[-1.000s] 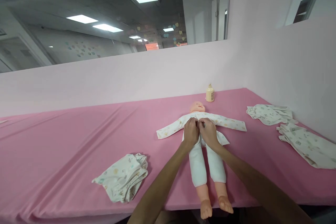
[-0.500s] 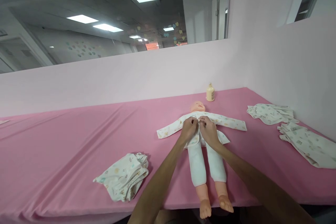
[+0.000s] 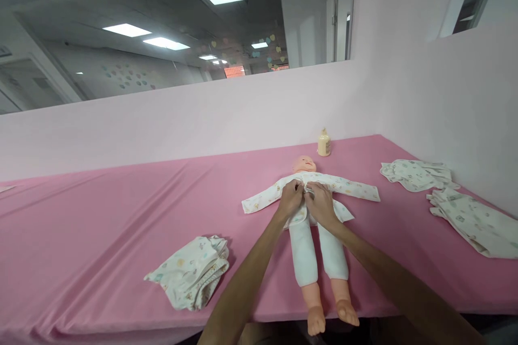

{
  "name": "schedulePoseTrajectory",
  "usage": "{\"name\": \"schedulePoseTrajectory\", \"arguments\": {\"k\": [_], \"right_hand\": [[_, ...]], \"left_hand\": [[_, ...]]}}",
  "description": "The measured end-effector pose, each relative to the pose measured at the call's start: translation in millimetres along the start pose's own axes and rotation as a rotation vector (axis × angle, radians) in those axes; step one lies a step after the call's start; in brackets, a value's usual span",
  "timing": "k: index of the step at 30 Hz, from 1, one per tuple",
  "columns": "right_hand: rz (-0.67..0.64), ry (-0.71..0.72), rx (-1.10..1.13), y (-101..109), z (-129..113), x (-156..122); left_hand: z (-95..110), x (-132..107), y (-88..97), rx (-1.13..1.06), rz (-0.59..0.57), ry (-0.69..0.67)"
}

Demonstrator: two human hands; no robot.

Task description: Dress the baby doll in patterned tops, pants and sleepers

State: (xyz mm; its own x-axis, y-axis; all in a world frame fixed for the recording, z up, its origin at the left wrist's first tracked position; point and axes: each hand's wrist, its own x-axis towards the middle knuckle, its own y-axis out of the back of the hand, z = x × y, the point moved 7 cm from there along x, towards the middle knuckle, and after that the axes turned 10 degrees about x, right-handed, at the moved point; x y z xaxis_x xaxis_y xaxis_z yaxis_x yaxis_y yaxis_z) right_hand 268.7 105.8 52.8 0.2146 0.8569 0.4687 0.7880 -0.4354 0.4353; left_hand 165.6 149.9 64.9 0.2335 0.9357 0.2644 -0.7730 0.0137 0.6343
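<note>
A baby doll (image 3: 304,254) lies on its back on the pink-covered table, head away from me and feet at the near edge. It wears a white patterned baby shirt (image 3: 263,200) with both sleeves spread sideways. My left hand (image 3: 292,197) pinches the shirt's front edge at the chest. Right beside it, my right hand (image 3: 320,202) has its fingers closed on the other front edge. The fingertips almost meet, and they hide the fastening between them. Below the hands the shirt's lower front parts over the doll's white legs.
A folded patterned garment (image 3: 192,275) lies left of the doll. Two more patterned garments, one farther (image 3: 418,174) and one nearer (image 3: 477,222), lie at the right by the wall. A cream pump bottle (image 3: 324,143) stands behind the doll's head on the pink sheet (image 3: 121,226).
My right hand has shifted slightly left, its fingers curling closer to my left hand at the shirt front. My left hand and the doll stay in place.
</note>
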Motion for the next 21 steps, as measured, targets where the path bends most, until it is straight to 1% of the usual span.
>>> {"name": "schedulePoseTrajectory", "arguments": {"k": [3, 8, 11, 15, 17, 19, 21], "right_hand": [[-0.025, 0.035, -0.049, 2, 0, -4], [-0.003, 0.1, -0.193, 15, 3, -17], [0.041, 0.14, -0.292, 22, 1, -21], [0.118, 0.194, -0.405, 32, -5, -22], [0.131, 0.206, -0.463, 35, -7, -24], [0.098, 0.208, -0.52, 34, -8, -26], [0.026, 0.201, -0.546, 31, -7, -30]], "left_hand": [[2, -7, 3.1, 0.092, 0.019, -0.009], [9, -29, 2.0, 0.327, 0.081, -0.044], [14, -38, -0.6, 0.47, 0.107, -0.051], [26, -47, -2.8, 0.699, 0.146, -0.094], [30, -51, -3.2, 0.786, 0.148, -0.101], [31, -54, -3.8, 0.843, 0.133, -0.11], [31, -55, -6.0, 0.886, 0.09, -0.131]]}}
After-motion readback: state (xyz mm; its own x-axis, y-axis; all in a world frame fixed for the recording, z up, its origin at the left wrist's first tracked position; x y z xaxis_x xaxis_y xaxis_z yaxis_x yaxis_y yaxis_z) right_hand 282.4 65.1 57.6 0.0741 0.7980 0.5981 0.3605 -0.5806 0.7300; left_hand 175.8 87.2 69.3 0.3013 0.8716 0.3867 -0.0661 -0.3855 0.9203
